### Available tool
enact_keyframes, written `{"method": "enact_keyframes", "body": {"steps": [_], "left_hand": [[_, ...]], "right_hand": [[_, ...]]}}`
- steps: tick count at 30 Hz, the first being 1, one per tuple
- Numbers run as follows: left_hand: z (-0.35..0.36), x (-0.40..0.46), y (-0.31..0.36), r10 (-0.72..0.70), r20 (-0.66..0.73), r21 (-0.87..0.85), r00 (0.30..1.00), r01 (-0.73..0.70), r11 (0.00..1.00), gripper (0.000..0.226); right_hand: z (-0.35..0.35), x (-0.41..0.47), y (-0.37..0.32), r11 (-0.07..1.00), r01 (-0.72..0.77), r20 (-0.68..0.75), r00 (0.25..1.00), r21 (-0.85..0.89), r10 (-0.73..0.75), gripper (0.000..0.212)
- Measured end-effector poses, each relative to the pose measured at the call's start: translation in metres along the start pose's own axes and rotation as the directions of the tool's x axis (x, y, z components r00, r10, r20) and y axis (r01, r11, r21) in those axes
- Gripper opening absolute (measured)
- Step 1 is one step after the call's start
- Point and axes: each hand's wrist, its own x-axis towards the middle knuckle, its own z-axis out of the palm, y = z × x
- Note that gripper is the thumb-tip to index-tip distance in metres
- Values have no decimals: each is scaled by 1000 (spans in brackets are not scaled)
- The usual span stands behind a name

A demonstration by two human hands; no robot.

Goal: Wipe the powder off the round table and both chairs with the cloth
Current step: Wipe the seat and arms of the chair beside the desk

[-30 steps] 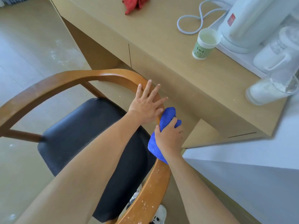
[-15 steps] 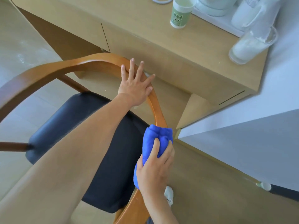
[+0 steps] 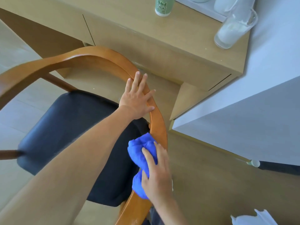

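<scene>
- The chair (image 3: 68,127), taken as the landmark, fills the left and middle of the view: a black seat ringed by a curved wooden armrest rail (image 3: 158,120).
- The left hand (image 3: 138,98) lies flat on the rail's far curve, fingers spread and straight, pressing down and gripping nothing; I judge it steadies the chair.
- Nearer the person along the same rail, the right hand (image 3: 156,174) presses the bunched blue cloth (image 3: 142,153) against the rail's inner edge, fingers lying over the wad with the thumb side hidden, so whether it pinches or only presses I cannot tell for certain.
- The rail's long axis runs from the left hand down toward the bottom of the view; pale powder specks show on its lowest stretch, just below the cloth. The right hand is the nearer one, so the coming stroke likely pulls toward the person.
- Right of and beyond the chair stands a wooden cabinet (image 3: 178,51). On it, a paper cup (image 3: 163,7) bears a green cartoon creature; no writing is legible. A clear glass (image 3: 230,31) holds white stuff.
- The round table is not in view.
</scene>
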Motion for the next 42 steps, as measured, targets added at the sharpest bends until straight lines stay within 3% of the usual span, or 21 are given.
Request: {"method": "enact_keyframes", "body": {"steps": [2,6,11,15,18,22,24,27,30,33,35,38,42], "left_hand": [[0,2,-2,-2,-1,6,1000,2,1000,71],[3,4,-3,-5,9,4,1000,4,1000,69],[-2,3,3,-16,38,10,999,16,1000,71],[-8,0,10,-31,82,11,996,30,999,71],[-11,0,11,-44,92,25,995,41,999,70],[-10,3,12,-59,83,15,995,58,998,68],[-7,3,15,-55,76,13,996,54,998,65],[0,-7,20,-53,57,-9,997,53,999,62],[3,-15,28,-60,81,-60,995,65,996,66],[-1,-18,30,-63,95,-112,994,74,991,72],[-5,-19,30,-56,108,-108,993,67,992,77],[-6,-23,33,-62,136,-83,989,74,994,79],[-4,-26,40,-81,138,-93,987,94,991,76]], "right_hand": [[-19,51,21,998,-55,-68,996,-32,53,57],[-21,88,28,979,-194,-128,971,69,201,53],[2,-10,7,999,-31,-97,995,37,34,39],[34,-114,-17,998,62,32,998,28,-63,47],[57,-168,-33,973,230,89,969,8,-230,25],[46,-165,-12,904,426,133,894,37,-427,16],[27,-137,10,886,462,85,882,43,-464,29],[-2,-68,43,948,316,-13,948,-40,-317,43],[-17,4,53,992,121,-70,990,-42,-124,40],[-11,20,35,1000,8,-144,990,-9,-10,36],[2,-9,20,998,58,-117,991,-19,-60,35],[29,-86,-7,969,244,30,970,-45,-243,35],[49,-147,-22,900,431,72,898,64,-435,16]]}}
